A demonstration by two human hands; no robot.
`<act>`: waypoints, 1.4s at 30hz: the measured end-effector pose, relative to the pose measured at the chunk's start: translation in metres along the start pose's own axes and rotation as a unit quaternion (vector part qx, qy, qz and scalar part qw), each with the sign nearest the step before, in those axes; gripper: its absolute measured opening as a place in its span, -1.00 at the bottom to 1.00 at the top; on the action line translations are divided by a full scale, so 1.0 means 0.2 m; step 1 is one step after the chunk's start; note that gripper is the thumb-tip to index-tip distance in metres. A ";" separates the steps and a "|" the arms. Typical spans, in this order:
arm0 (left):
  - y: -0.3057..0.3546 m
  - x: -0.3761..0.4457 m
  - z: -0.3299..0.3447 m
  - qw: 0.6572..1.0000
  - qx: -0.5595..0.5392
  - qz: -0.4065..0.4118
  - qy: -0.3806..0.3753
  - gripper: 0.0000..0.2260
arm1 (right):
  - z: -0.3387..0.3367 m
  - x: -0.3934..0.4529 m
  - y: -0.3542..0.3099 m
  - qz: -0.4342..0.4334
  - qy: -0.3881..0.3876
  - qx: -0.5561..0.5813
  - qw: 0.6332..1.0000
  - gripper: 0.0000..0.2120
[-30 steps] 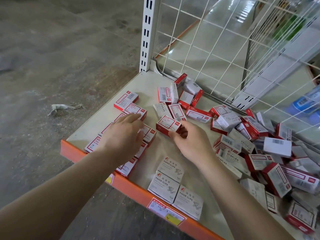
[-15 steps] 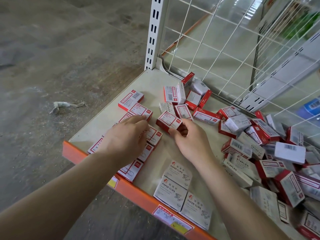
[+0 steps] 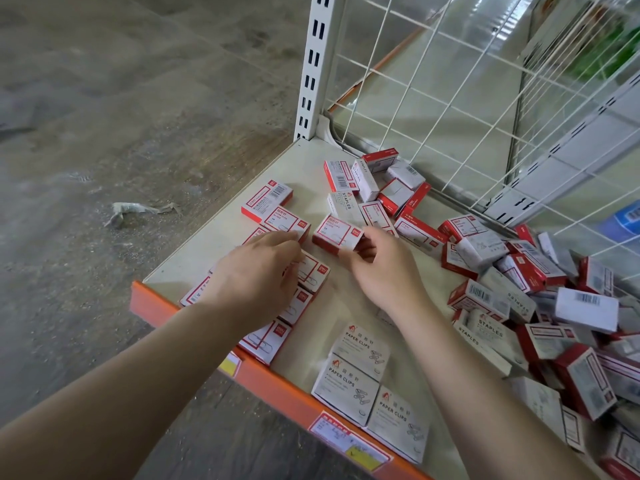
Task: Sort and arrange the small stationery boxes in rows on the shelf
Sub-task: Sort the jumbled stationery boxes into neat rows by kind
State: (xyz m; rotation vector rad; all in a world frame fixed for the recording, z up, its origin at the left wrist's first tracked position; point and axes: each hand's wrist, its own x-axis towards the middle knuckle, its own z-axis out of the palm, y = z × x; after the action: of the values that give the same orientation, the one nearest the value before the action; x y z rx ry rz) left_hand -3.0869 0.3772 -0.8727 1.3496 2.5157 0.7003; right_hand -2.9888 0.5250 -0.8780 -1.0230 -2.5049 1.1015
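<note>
Red-and-white cardboard box (image 3: 336, 234) sits on the beige shelf board (image 3: 207, 258), pinched at its near right end by my right hand (image 3: 384, 271), thumb and forefinger curled on it. My left hand (image 3: 256, 275) lies palm-down, fingers extended, over the row of red-and-white boxes (image 3: 301, 306) along the shelf's left side, fingertips touching them. I note 3 grey paper-clip boxes (image 3: 360, 379) near the orange front edge (image 3: 277, 386), and a loose heap of boxes (image 3: 540, 306) to the right.
</note>
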 end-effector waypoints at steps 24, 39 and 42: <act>0.00 0.00 0.00 1.000 0.011 -0.002 -0.020 -0.74 | 0.02 -0.01 0.00 0.022 -0.029 0.020 0.999 -0.67; 0.00 0.01 -0.01 0.998 0.048 0.005 -0.035 -0.62 | 0.03 -0.02 -0.04 0.022 -0.048 0.029 0.998 -0.71; 0.01 0.02 0.00 0.996 0.073 0.015 -0.047 -0.57 | 0.03 -0.02 -0.03 0.018 -0.047 0.027 0.998 -0.71</act>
State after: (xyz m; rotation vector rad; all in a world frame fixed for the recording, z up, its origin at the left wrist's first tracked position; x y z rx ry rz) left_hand -3.0875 0.3805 -0.8713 1.4350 2.5179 0.4548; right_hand -2.9922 0.5168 -0.8778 -1.0283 -2.5222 1.2499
